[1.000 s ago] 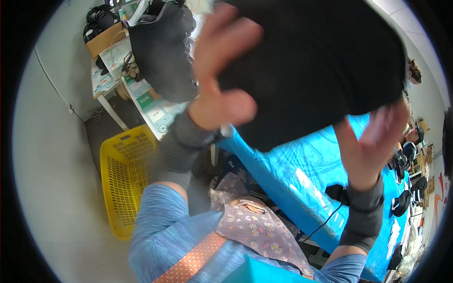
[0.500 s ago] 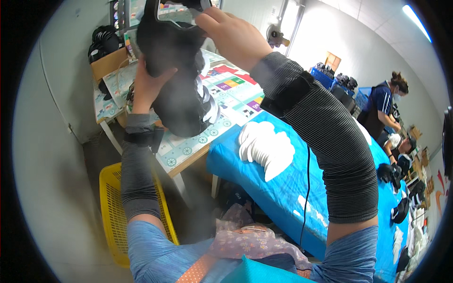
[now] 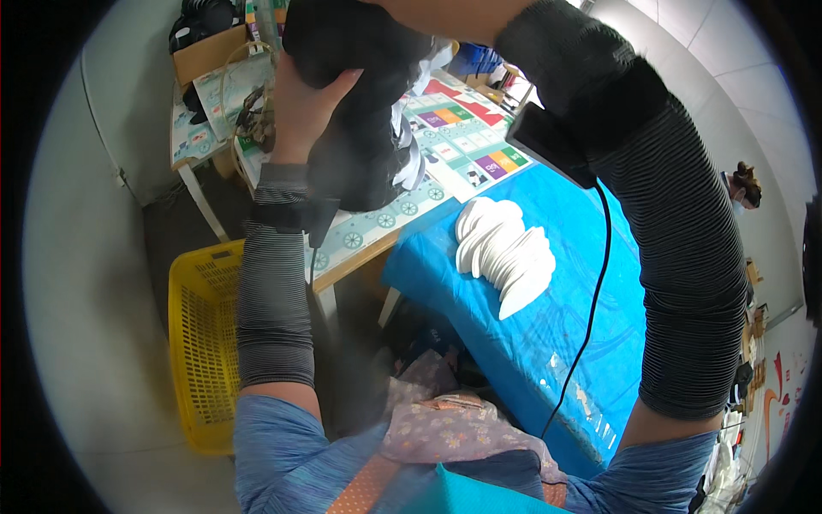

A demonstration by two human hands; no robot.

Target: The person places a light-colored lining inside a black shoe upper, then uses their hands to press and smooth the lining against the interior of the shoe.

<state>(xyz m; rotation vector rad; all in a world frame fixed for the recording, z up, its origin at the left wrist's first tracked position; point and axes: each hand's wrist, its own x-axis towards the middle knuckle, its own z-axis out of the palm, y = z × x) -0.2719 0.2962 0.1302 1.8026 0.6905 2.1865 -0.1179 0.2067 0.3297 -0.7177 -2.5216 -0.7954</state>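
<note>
A tall black bundle (image 3: 360, 137) with white layered edges along its right side is held up over the patterned table (image 3: 419, 210). Its exact kind is hard to make out, and its top runs out of view. My left hand (image 3: 304, 111) is closed round the bundle's left side, the thumb pressed across its front. My right hand (image 3: 458, 15) reaches over the top of the bundle at the picture's upper edge; its fingers are out of sight. A fanned stack of white insole-shaped pieces (image 3: 507, 253) lies on the blue-covered table (image 3: 479, 334), below my right forearm.
A yellow plastic basket (image 3: 205, 343) stands on the floor at my left. Farther back are a cardboard box (image 3: 210, 53) and a wire-handled basket (image 3: 253, 111). A black cable (image 3: 591, 317) hangs from my right wrist across the blue cover. Another person (image 3: 743, 184) is at the far right.
My view has turned, shifting the tables. Both hands and the black bundle sit higher and farther right in the picture; my right fingers, seen before on a pale-rimmed piece, have left the view.
</note>
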